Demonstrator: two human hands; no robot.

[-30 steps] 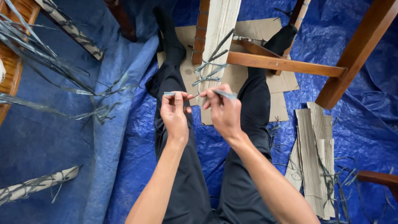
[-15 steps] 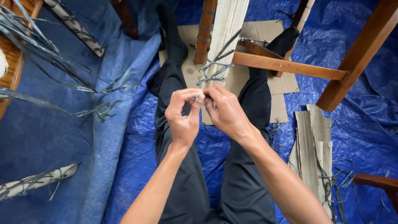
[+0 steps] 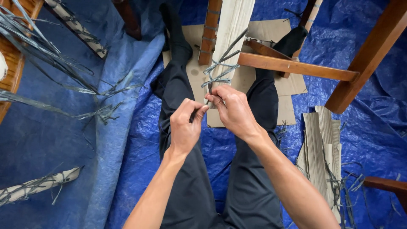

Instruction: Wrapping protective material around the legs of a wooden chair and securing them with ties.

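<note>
I sit on a blue tarp with my legs in dark trousers stretched out. My left hand [image 3: 185,125] and my right hand [image 3: 232,109] meet over my lap, both pinching a thin grey strip [image 3: 208,88]. The strip runs up to a knot of grey strips [image 3: 218,71] tied around a cardboard-wrapped piece [image 3: 231,25]. That wrapped piece lies between my legs, against a brown wooden chair rail [image 3: 292,67].
A wooden chair leg [image 3: 368,55] slants at the right. Corrugated cardboard pieces [image 3: 322,144] and loose strips lie at the right. Bundles of long grey strips [image 3: 46,63] spread at the left. Wrapped wooden legs lie at the lower left [image 3: 38,184] and upper left [image 3: 78,29].
My hands held a strip stretched between them, apart. They have since come together and moved up toward the knot on the wrapped piece.
</note>
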